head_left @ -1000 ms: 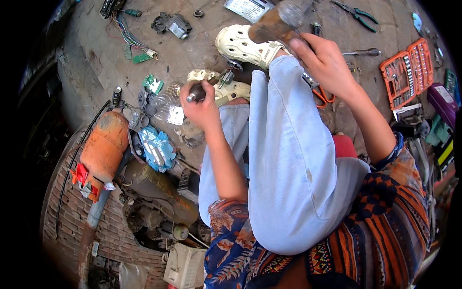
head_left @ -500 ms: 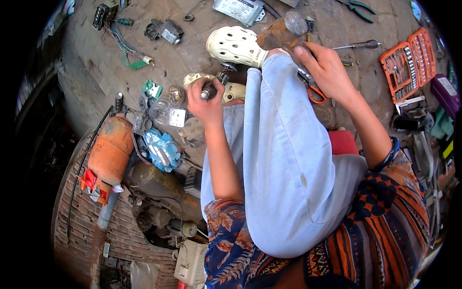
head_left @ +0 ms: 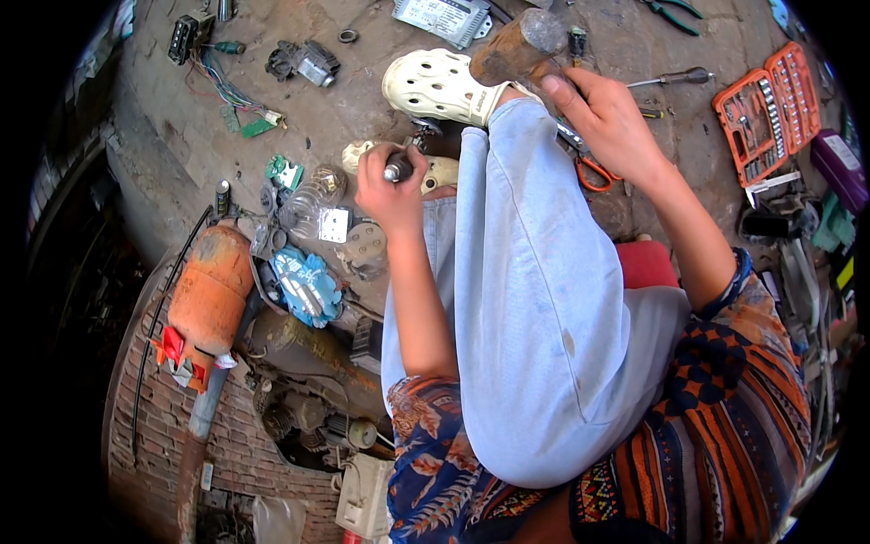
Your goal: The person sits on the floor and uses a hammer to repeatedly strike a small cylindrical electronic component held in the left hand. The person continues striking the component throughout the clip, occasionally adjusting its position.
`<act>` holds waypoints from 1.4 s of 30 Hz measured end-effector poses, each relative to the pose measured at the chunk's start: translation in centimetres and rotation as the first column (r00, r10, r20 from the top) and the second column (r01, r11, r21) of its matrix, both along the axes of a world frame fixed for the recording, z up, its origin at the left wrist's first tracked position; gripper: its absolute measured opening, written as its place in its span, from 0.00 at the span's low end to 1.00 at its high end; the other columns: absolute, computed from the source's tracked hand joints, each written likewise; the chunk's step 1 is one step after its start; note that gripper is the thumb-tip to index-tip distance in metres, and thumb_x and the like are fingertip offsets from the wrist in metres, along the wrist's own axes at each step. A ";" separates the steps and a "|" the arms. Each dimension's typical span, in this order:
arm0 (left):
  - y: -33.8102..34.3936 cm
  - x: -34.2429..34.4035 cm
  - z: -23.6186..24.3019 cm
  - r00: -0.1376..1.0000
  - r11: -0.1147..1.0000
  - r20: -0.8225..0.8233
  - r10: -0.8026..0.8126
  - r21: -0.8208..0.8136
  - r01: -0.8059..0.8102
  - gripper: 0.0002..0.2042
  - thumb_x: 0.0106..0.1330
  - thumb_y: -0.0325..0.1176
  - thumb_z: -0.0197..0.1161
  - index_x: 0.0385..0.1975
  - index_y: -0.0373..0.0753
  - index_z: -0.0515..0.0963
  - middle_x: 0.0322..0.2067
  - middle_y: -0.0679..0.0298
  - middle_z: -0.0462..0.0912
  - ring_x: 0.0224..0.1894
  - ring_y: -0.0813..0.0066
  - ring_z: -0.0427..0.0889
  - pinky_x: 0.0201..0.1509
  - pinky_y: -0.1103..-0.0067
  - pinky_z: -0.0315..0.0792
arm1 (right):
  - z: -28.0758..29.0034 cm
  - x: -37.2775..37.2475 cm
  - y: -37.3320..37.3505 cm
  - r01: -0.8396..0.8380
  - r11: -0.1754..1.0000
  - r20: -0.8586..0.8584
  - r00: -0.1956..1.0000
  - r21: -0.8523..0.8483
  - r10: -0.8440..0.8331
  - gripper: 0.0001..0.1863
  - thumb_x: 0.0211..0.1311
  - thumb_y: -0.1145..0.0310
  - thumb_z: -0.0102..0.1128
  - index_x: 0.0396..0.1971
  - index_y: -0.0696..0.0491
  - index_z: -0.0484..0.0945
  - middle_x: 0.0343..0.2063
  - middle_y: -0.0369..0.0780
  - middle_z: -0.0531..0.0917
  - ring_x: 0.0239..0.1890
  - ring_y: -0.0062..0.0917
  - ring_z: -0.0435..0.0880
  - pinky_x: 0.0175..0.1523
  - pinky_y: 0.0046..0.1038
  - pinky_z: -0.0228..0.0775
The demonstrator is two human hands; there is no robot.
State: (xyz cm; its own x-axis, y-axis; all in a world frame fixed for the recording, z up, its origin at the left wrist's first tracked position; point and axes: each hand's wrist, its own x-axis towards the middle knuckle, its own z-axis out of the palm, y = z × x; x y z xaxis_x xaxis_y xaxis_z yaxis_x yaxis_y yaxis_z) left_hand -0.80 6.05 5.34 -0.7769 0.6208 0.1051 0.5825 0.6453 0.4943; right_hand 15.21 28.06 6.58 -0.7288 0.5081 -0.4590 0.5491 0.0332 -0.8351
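Pale-blue trousers (head_left: 535,308) cover your raised knee, nearest to view, below and between the two grips. Beyond the knee, your left grip (head_left: 388,186) is closed round a dark-handled tool (head_left: 397,169). Note the long axis: the metal-capped butt faces up toward you, so the tool appears nearly end-on, slanting down and away. Your fingers hide much of it, and where its tip rests cannot be told. It should prove stiff and fairly light; take it round the middle of the handle, fingers clear of the cap.

Higher and to the right, your right grip (head_left: 603,118) is wrapped about the handle of a hammer (head_left: 517,50), whose rust-brown head stands just beyond and left of the fingers. The head's long axis runs obliquely, its worn grey face turned up and to the right. Expect a rigid, head-heavy load; a hold close to the head likely steadies it.

Orange-handled scissors (head_left: 594,177) lie on the ground below the right grip, a screwdriver (head_left: 680,78) to its right. A cream clog (head_left: 439,86) shows beyond the left grip; farthest, pliers (head_left: 675,14) lie beyond the right.
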 end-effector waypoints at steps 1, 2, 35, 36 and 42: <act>-0.3 0.3 -0.1 1.000 1.000 -0.009 -0.004 0.016 0.004 0.10 0.47 0.26 0.68 0.28 0.37 0.75 0.27 0.60 0.77 0.28 0.62 0.77 0.35 0.73 0.72 | 0.0 0.0 -0.1 -0.002 1.000 -0.001 1.000 -0.002 0.002 0.30 0.65 0.45 0.49 0.25 0.63 0.75 0.14 0.48 0.71 0.19 0.36 0.70 0.30 0.35 0.66; -0.6 0.6 -0.2 1.000 0.999 -0.018 -0.007 0.033 0.007 0.10 0.47 0.25 0.68 0.28 0.37 0.75 0.27 0.60 0.77 0.28 0.62 0.77 0.34 0.73 0.72 | 0.0 0.0 -0.2 -0.004 1.000 0.002 1.000 -0.011 0.004 0.30 0.65 0.45 0.49 0.25 0.63 0.75 0.14 0.49 0.71 0.19 0.36 0.70 0.30 0.35 0.66; -1.7 4.9 -1.5 0.948 0.976 -0.243 -0.205 0.018 0.215 0.11 0.51 0.28 0.69 0.32 0.36 0.75 0.32 0.58 0.81 0.28 0.64 0.81 0.29 0.76 0.76 | 0.1 -0.2 -0.6 -0.033 0.999 0.044 0.998 -0.027 0.034 0.30 0.65 0.45 0.49 0.26 0.63 0.75 0.15 0.51 0.72 0.20 0.41 0.71 0.30 0.36 0.65; -1.8 4.8 -1.6 0.945 0.974 -0.249 -0.214 0.012 0.224 0.11 0.51 0.28 0.69 0.32 0.36 0.75 0.32 0.58 0.81 0.28 0.64 0.81 0.29 0.76 0.76 | 0.2 -0.2 -0.6 -0.032 0.999 0.037 0.999 -0.025 0.033 0.30 0.65 0.46 0.49 0.26 0.63 0.74 0.15 0.51 0.71 0.20 0.42 0.71 0.30 0.36 0.65; -1.5 5.0 -1.8 0.955 0.979 -0.254 -0.154 0.088 0.182 0.11 0.50 0.26 0.68 0.33 0.37 0.74 0.31 0.59 0.81 0.29 0.63 0.81 0.29 0.76 0.76 | 1.2 0.2 -0.4 -0.095 0.995 -0.018 0.995 0.039 0.096 0.25 0.63 0.50 0.53 0.29 0.63 0.74 0.16 0.51 0.71 0.20 0.44 0.70 0.29 0.36 0.65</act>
State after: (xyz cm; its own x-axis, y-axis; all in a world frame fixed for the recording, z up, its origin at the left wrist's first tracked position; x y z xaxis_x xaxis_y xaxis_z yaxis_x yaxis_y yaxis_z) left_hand 4.22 4.50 3.52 -0.6043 0.7142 0.3532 0.7897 0.4778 0.3848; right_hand 15.37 27.67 7.80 -0.7837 0.4526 -0.4255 0.5252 0.1170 -0.8429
